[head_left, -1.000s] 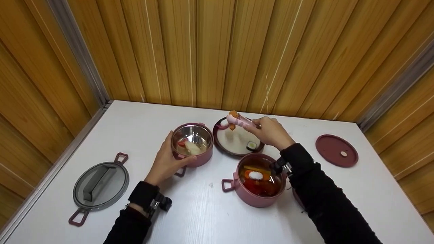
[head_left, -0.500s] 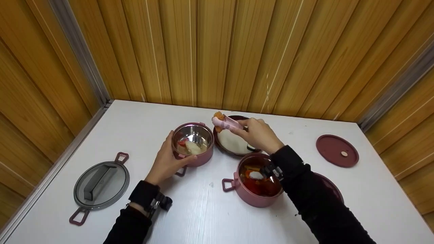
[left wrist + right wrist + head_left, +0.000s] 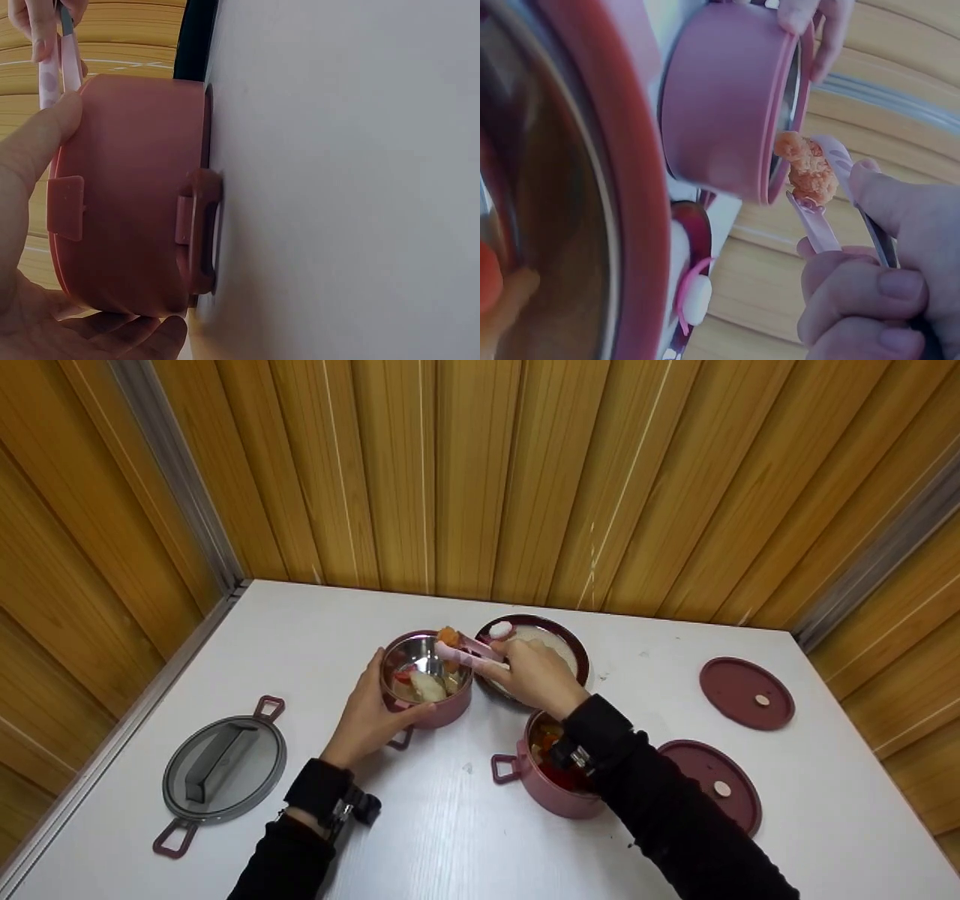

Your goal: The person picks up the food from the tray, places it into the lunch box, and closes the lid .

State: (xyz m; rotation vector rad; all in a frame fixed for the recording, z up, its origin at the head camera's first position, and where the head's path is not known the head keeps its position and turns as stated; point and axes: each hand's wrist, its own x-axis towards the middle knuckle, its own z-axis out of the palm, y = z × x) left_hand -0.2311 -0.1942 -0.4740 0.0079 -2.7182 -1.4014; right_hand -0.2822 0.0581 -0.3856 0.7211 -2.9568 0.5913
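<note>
While the head view looks down into the pink pot (image 3: 442, 715), where red and pale pieces of food (image 3: 425, 685) lie at the bottom, the left wrist view shows only its outer wall, with a handle (image 3: 201, 232) low down near the tabletop (image 3: 427, 817). The left hand (image 3: 369, 721) grips this pot, its thumb by the rim and its fingers curled round the side. The right hand (image 3: 541, 675) has its fingers closed round pink tongs (image 3: 466, 657), which pinch a lumpy orange piece (image 3: 808, 171). That grip shows best from the right wrist, with the piece right at the pot's mouth; from the left wrist, the piece is hidden. Close to the right wrist camera looms the second pot (image 3: 559, 797), which the forearm partly covers in the head view. Only the head view takes in the grey lid (image 3: 225, 771) and two dark red lids (image 3: 735, 690); behind the right hand sits a plate (image 3: 581, 649).
</note>
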